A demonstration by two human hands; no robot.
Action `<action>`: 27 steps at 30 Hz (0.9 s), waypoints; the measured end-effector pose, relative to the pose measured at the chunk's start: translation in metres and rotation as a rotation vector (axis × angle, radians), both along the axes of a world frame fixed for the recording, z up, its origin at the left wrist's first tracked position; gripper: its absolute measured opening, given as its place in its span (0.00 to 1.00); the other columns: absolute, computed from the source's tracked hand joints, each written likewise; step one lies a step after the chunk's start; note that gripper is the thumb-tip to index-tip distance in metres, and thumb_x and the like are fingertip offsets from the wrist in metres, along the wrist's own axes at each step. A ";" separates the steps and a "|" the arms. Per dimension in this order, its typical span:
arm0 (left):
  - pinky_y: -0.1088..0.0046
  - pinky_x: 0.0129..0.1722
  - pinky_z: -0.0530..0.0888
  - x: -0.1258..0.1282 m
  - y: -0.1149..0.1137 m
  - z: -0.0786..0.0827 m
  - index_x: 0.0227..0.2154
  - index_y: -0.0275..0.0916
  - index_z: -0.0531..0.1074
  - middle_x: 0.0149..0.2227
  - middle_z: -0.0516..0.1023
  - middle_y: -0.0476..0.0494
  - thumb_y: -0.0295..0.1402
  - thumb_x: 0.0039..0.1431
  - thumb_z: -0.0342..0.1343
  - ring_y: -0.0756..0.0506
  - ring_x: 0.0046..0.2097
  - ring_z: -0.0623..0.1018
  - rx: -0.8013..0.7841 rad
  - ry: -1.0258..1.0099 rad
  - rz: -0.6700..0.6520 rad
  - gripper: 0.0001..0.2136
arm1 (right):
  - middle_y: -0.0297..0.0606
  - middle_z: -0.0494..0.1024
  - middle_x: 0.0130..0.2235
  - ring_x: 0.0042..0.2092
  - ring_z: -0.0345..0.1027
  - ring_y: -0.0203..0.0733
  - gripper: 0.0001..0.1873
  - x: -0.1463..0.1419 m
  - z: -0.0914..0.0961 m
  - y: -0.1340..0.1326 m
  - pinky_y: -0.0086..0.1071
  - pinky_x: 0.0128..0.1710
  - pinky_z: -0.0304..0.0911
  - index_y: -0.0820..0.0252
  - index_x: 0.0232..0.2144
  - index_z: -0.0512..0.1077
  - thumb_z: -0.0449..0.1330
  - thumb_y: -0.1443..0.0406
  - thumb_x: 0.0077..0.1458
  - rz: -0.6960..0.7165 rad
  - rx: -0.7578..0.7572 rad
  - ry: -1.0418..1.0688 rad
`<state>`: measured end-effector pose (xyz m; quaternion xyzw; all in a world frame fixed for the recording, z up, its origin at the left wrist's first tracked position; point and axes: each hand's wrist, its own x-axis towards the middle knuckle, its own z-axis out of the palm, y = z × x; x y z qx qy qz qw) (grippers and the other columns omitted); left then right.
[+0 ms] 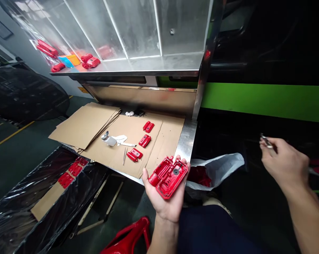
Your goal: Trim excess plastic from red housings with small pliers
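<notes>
My left hand (167, 209) holds up a red plastic housing (168, 180), its hollow inner side facing me, with a dark round insert inside. Its fingers wrap the housing's far edge and the thumb lies along the left side. Out to the right, my right hand (288, 162) pinches a small metallic piece (266, 141) whose exact kind I cannot make out. Beyond the left hand, smaller-looking red housings (134, 154) lie in a row on the cardboard-covered bench (154, 158), next to tweezers (125, 156) and a translucent bottle (110, 140).
Stacked cardboard sheets (86, 121) cover the bench's left side. Above hangs a metal shelf (149, 65) with red parts and a blue and orange container. A white bag (223, 169) with red pieces hangs at the right edge. A red stool (127, 240) stands below.
</notes>
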<state>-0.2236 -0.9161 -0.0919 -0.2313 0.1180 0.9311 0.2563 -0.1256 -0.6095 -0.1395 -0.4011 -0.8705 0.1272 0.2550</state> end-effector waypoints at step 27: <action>0.50 0.63 0.64 -0.209 -0.173 -0.131 0.58 0.37 0.63 0.56 0.67 0.34 0.44 0.54 0.59 0.34 0.59 0.67 -2.010 1.139 -0.263 0.30 | 0.48 0.59 0.67 0.66 0.56 0.62 0.38 -0.082 -0.229 -0.167 0.56 0.59 0.66 0.52 0.67 0.57 0.57 0.50 0.58 0.856 -0.040 -0.053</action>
